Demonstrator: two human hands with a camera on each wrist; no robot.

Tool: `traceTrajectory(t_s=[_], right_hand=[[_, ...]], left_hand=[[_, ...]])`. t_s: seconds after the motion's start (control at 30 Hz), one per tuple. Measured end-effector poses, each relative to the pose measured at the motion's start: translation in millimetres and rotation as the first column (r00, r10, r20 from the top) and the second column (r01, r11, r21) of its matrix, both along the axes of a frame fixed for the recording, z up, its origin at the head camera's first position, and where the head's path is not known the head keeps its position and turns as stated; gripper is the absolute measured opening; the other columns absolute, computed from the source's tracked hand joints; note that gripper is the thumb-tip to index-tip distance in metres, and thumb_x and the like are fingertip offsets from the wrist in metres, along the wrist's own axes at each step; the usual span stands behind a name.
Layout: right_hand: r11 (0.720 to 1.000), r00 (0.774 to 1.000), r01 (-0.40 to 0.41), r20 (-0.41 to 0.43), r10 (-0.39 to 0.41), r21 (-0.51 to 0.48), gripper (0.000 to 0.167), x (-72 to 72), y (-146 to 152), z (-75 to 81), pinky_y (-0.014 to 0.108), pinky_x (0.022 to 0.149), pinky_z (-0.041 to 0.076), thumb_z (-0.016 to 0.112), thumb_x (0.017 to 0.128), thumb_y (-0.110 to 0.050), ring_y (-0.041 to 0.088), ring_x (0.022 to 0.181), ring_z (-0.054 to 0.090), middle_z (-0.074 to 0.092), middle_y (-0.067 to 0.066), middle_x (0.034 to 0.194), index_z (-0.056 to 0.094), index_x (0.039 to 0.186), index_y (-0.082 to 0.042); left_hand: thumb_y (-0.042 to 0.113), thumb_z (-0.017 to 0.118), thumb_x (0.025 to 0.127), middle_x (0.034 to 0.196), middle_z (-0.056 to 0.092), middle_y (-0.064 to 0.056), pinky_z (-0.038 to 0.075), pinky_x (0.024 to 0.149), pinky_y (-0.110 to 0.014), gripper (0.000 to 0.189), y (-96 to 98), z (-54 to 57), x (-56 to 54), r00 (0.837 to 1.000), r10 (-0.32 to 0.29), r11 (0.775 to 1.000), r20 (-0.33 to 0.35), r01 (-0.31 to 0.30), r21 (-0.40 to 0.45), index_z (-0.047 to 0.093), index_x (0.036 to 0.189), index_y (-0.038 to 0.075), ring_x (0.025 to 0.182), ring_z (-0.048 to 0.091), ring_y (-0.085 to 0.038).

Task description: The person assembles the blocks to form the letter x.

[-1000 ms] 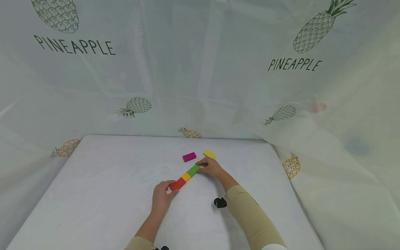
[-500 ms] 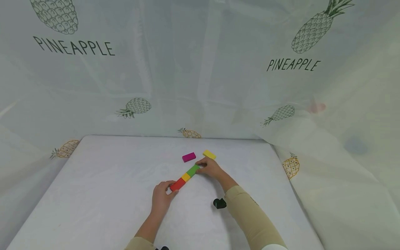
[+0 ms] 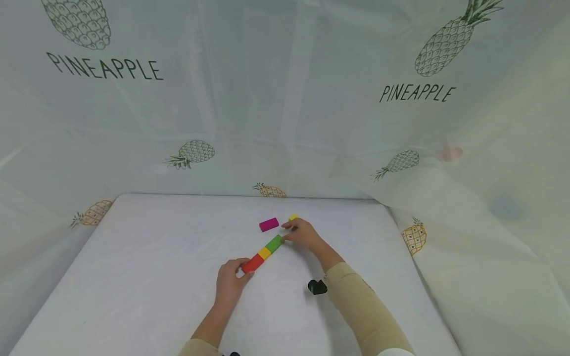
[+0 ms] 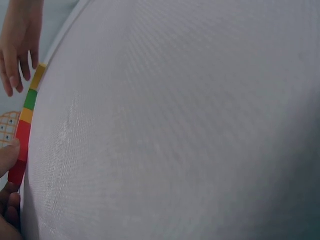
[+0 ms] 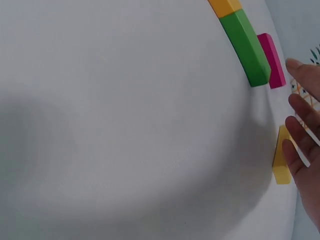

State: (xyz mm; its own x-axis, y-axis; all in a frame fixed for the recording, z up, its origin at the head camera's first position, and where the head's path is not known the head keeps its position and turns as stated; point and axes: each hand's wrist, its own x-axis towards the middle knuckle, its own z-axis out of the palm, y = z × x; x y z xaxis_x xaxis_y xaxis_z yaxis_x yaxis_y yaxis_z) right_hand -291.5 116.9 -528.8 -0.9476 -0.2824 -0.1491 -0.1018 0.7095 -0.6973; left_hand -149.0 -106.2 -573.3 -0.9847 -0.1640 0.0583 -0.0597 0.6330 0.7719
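A red block (image 3: pixel 252 264), a short orange-yellow block (image 3: pixel 264 253) and a green block (image 3: pixel 274 243) lie end to end in a slanting row. My left hand (image 3: pixel 229 282) pinches the red block's near end between thumb and fingers, as the left wrist view shows too. Past the row's far end, my right hand (image 3: pixel 304 234) hovers with spread fingers and holds nothing. It partly covers a yellow block (image 3: pixel 293 216) in the head view. The right wrist view has this yellow block (image 5: pixel 281 172) right beside the fingertips and the green block (image 5: pixel 245 47) apart from them.
A magenta block (image 3: pixel 269 224) lies behind the row, left of the yellow one. The white table (image 3: pixel 147 277) ends at a pineapple-print curtain (image 3: pixel 249 99). A black device (image 3: pixel 317 287) sits at the right sleeve.
My right hand has let go of the green block's far end and shifted slightly up and right, over the yellow block. My left hand and the row stay put.
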Motion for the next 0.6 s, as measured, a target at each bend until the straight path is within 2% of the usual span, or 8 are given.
traceTrajectory(t_s=[0.2,0.3,0.47,0.6], right_hand=[[1.000,0.997,0.027,-0.069,-0.027,0.000,0.033,-6.5,11,-0.5,0.040,0.097,0.043,0.078,0.084,-0.018,0.022,0.112,0.053,0.061,0.001,0.116,0.071,0.116,-0.013],[0.999,0.994,0.045,-0.102,-0.044,0.004,0.033,-7.7,14,-0.3,0.042,0.103,0.039,0.078,0.084,-0.017,0.025,0.117,0.052,0.060,0.004,0.120,0.071,0.116,-0.012],[0.997,0.986,0.074,-0.153,-0.070,0.018,0.030,-8.3,19,1.3,0.045,0.103,0.038,0.079,0.083,-0.014,0.030,0.117,0.050,0.059,0.009,0.122,0.073,0.113,-0.010],[0.996,0.983,0.086,-0.168,-0.080,0.025,0.029,-12.3,25,-3.8,0.045,0.105,0.036,0.079,0.082,-0.015,0.032,0.121,0.048,0.056,0.012,0.126,0.073,0.110,-0.010]], left_hand=[[0.009,0.081,0.078,0.100,0.064,-0.003,0.047,0.075,-0.037,0.038,-0.3,0.5,0.6,0.999,-0.009,1.000,-0.038,0.009,-0.002,0.069,0.114,0.011,0.090,0.053,-0.020],[0.010,0.081,0.078,0.100,0.063,-0.003,0.047,0.075,-0.036,0.038,-0.9,1.1,0.3,0.999,-0.006,1.000,-0.034,0.007,0.008,0.069,0.114,0.011,0.090,0.052,-0.020],[0.011,0.081,0.079,0.102,0.064,-0.003,0.048,0.076,-0.036,0.039,-2.0,0.4,-0.8,1.000,-0.011,1.000,-0.015,0.012,0.016,0.069,0.116,0.011,0.092,0.053,-0.020],[0.011,0.081,0.079,0.103,0.063,-0.003,0.048,0.077,-0.036,0.039,-2.6,-0.5,-1.1,1.000,-0.018,1.000,-0.013,0.018,0.013,0.068,0.116,0.011,0.092,0.053,-0.020]])
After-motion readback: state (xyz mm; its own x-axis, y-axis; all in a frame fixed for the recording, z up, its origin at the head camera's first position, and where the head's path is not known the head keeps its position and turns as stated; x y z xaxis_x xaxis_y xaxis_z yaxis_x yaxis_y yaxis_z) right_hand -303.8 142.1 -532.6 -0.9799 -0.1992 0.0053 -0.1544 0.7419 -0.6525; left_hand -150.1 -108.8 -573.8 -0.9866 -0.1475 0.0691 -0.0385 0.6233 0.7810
